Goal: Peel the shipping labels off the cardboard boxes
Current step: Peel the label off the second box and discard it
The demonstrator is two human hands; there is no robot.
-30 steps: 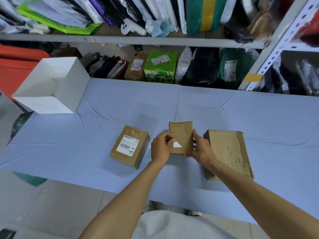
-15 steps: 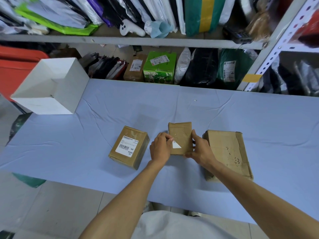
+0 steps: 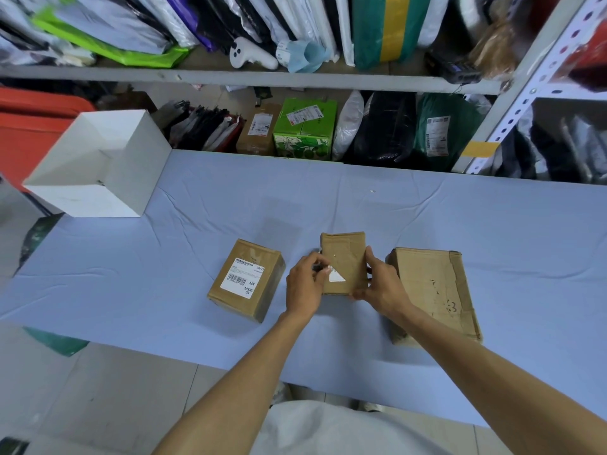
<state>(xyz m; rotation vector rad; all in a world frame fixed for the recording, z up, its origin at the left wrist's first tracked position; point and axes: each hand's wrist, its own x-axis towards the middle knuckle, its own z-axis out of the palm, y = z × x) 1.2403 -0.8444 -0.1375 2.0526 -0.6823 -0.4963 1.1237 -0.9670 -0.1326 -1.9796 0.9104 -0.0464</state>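
Observation:
Three cardboard boxes lie on the blue table (image 3: 427,211). The small middle box (image 3: 345,254) carries a white label remnant (image 3: 336,276) near its lower left. My right hand (image 3: 381,280) grips that box by its right side. My left hand (image 3: 303,280) is at its left edge, fingers pinching the label's peeled part. The left box (image 3: 246,279) bears a full white shipping label (image 3: 243,277) with a barcode. The larger right box (image 3: 433,290) shows no label on top.
An open white carton (image 3: 98,165) stands at the table's far left. Behind the table run metal shelves (image 3: 262,77) packed with parcels, bags and a green box (image 3: 303,129). A red bin (image 3: 29,119) sits at the left. The table's near edge is by my body.
My left fingers have worked further along the middle box's label, and the visible white remnant looks slightly different in shape. Both hands and boxes stay in nearly the same place.

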